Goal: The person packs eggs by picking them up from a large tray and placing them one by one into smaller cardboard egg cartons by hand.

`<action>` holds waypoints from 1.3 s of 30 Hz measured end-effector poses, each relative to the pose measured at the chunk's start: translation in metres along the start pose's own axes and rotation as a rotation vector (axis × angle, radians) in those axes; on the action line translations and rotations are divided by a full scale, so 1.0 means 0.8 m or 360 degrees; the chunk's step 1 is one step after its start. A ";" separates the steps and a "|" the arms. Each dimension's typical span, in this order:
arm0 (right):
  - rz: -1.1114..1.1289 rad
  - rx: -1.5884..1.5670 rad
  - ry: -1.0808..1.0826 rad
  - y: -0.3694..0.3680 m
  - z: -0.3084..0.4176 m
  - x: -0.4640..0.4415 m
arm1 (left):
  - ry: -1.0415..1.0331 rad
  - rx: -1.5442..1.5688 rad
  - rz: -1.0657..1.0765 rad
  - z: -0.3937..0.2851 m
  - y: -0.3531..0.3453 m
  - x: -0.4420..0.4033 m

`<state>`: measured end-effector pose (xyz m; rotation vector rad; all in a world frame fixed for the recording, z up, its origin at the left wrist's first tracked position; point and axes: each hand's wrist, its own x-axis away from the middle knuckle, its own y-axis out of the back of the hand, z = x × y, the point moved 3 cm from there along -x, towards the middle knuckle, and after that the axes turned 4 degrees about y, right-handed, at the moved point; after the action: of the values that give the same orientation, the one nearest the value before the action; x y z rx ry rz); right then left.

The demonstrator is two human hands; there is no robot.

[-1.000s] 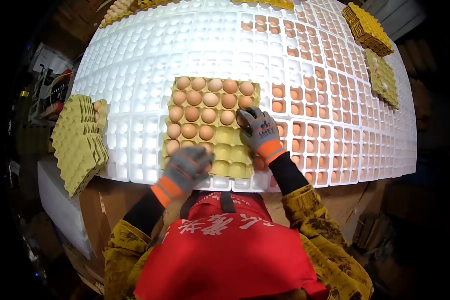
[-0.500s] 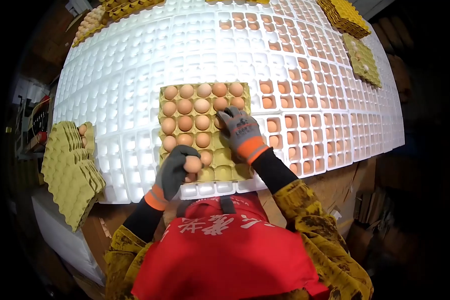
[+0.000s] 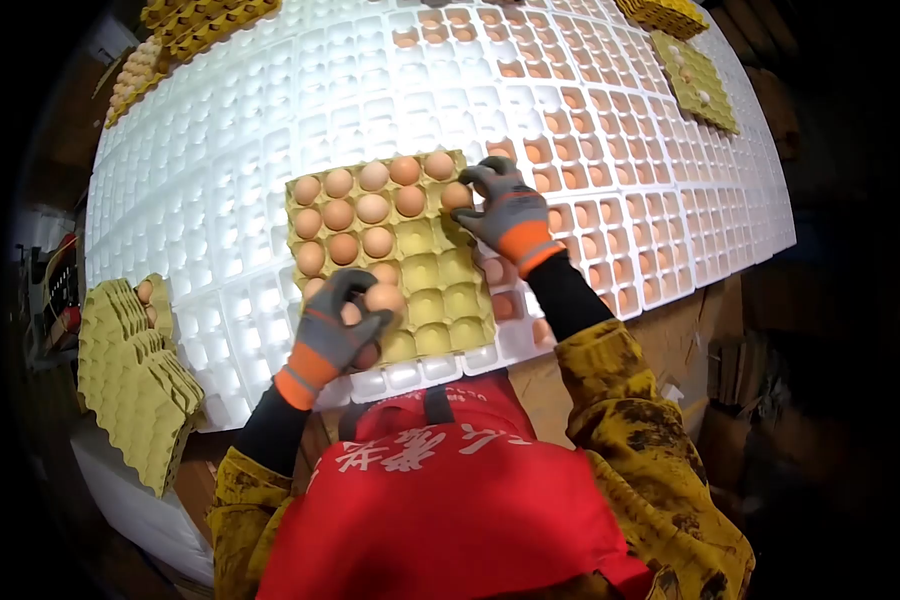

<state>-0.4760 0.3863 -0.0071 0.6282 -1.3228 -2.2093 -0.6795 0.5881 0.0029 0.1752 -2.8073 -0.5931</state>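
Note:
A yellow pulp tray (image 3: pixel 427 305) with brown eggs in its left and back cups lies on white foam trays (image 3: pixel 210 215). Over its front left part, my left hand (image 3: pixel 340 325), in a grey and orange glove, is closed on a brown egg (image 3: pixel 384 299); other eggs show beside and under its fingers. My right hand (image 3: pixel 505 208), gloved alike, has its fingers curled around an egg (image 3: pixel 456 196) at the tray's right edge. The cups at the tray's front right hold no eggs.
Brown eggs fill many cells of the foam trays (image 3: pixel 655 235) on the right. A stack of pulp trays (image 3: pixel 135 380) stands at the left edge. More yellow trays (image 3: pixel 210 25) are at the back left, a stack (image 3: pixel 667 14) at the back right, and one tray (image 3: pixel 695 82) below it.
My right hand has moved back and taken hold of an egg at the tray's right edge. Fewer eggs sit in the tray's right part. The view has shifted, and my left hand keeps an egg.

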 end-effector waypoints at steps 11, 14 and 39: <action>0.0300 0.0119 -0.0646 0.024 -0.060 0.223 | 0.0170 0.0538 -0.0087 0.001 0.009 -0.025; -0.0169 -0.0259 -0.0205 0.039 -0.071 0.189 | -0.0095 0.0315 -0.0249 -0.018 0.010 -0.074; -0.0513 -0.0333 0.0292 -0.022 -0.195 -0.142 | -0.0127 -0.0616 -0.0360 0.040 -0.012 -0.343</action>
<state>-0.2962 0.3587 -0.0738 0.9928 -0.9354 -2.4307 -0.4252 0.6382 -0.0934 0.4003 -2.6984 -1.2034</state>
